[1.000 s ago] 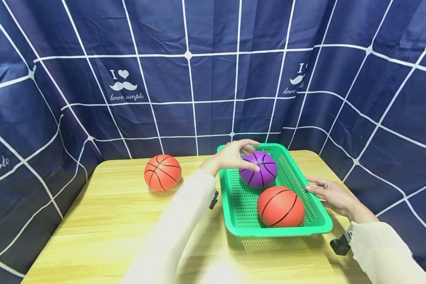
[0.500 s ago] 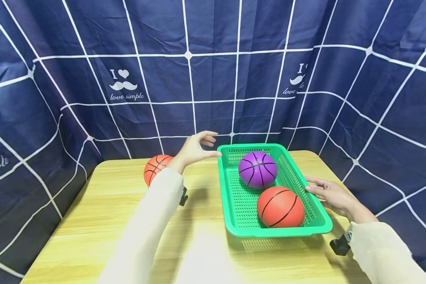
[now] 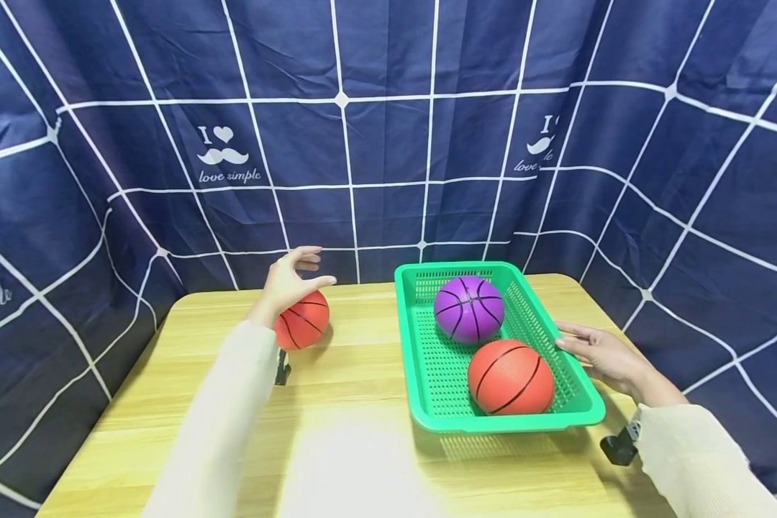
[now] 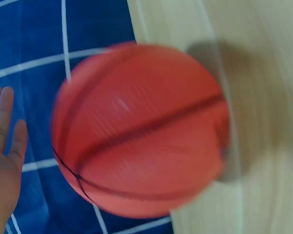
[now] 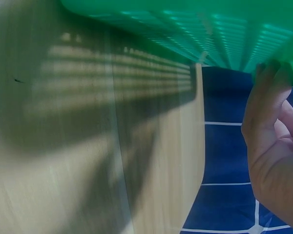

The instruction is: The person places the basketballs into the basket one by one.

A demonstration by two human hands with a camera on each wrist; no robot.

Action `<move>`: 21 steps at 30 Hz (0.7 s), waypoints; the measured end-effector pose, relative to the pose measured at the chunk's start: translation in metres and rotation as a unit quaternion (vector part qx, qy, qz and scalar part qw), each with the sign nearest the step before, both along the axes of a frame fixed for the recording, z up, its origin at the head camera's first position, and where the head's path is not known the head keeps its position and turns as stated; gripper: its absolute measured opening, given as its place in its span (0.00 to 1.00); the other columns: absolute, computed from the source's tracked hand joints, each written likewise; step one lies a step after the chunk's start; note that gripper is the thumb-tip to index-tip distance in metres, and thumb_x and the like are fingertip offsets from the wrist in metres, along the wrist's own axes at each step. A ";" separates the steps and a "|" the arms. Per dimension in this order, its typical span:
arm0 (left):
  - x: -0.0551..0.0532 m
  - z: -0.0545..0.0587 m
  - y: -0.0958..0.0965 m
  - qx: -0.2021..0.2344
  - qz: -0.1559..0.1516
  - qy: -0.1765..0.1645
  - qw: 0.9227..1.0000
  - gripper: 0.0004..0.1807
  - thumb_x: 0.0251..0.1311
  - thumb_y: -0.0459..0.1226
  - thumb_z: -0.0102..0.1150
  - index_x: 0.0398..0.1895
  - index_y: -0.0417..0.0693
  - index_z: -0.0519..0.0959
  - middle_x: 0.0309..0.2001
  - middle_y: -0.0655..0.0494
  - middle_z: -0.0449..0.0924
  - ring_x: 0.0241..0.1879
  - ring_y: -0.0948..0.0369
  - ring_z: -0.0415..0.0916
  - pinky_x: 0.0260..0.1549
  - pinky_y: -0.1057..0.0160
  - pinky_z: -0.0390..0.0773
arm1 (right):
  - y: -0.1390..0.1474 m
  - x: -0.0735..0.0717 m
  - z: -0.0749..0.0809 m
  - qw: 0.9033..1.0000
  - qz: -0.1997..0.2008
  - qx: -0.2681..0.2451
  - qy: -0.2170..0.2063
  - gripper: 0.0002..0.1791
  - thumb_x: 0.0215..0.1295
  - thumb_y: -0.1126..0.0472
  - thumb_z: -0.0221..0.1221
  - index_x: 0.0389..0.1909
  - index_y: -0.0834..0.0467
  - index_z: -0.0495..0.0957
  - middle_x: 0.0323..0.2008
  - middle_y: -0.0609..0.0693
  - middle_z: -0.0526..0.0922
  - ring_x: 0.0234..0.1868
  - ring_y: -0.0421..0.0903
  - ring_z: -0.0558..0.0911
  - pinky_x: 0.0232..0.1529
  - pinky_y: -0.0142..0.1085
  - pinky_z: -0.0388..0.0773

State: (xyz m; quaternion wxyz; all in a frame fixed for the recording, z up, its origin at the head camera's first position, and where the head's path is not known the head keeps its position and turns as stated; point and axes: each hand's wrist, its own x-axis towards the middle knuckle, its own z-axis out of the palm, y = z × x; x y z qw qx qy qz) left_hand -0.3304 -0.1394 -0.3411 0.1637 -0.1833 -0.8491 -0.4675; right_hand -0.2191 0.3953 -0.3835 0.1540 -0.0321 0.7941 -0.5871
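Notice first a red ball [image 3: 309, 321] with dark seam lines, resting on the wooden table [image 3: 359, 345] just below the left hand [image 3: 287, 285] and partly covered by it in the head view. Judging by looks, probably light and hollow, with a springy, rubbery skin; unlikely to break or to slip much, but quick to roll if nudged off-centre. Best taken from above, with thumb and fingers on opposite sides, at or just below the widest part, using only a modest squeeze. In the left hand, nothing held: thumb spread well away from lightly bent fingers, with a wide gap between. From the blurred left wrist view, hard to rule contact fully in or out.

Well to the right of the left hand, find a green basket [image 3: 511, 423]. Inside, left of the right hand [image 3: 609, 360], see a second red ball [image 3: 511, 378] and, farther off, a purple ball [image 3: 469, 309]. At the basket's right rim, note the right hand's fingers, loosely extended and touching, with no ball in grasp. Beyond both hands, a blue curtain [image 3: 388, 144].
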 end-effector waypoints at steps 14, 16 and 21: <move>0.010 -0.046 -0.050 0.019 0.055 -0.051 0.997 0.41 0.44 0.38 0.75 0.64 0.40 0.68 0.60 0.37 0.62 0.59 0.41 0.61 0.57 0.42 0.65 | -0.003 0.001 0.002 1.000 -0.001 -0.004 0.001 0.38 0.73 0.56 0.51 0.72 0.70 0.43 0.59 0.49 0.69 0.48 0.31 0.76 0.48 0.40 0.77; 0.010 -0.052 -0.054 0.007 0.046 -0.052 0.998 0.42 0.44 0.37 0.75 0.64 0.39 0.67 0.62 0.36 0.60 0.61 0.41 0.58 0.58 0.41 0.62 | -0.003 0.001 0.002 1.000 -0.002 -0.001 0.002 0.38 0.73 0.56 0.51 0.72 0.70 0.43 0.61 0.53 0.67 0.48 0.30 0.75 0.48 0.40 0.77; 0.011 -0.068 -0.063 -0.016 0.032 -0.072 0.997 0.45 0.42 0.39 0.76 0.67 0.42 0.65 0.63 0.35 0.58 0.63 0.42 0.55 0.59 0.40 0.61 | -0.004 0.001 0.002 1.000 -0.003 0.010 0.001 0.39 0.73 0.55 0.50 0.72 0.69 0.42 0.68 0.68 0.54 0.49 0.29 0.73 0.49 0.41 0.76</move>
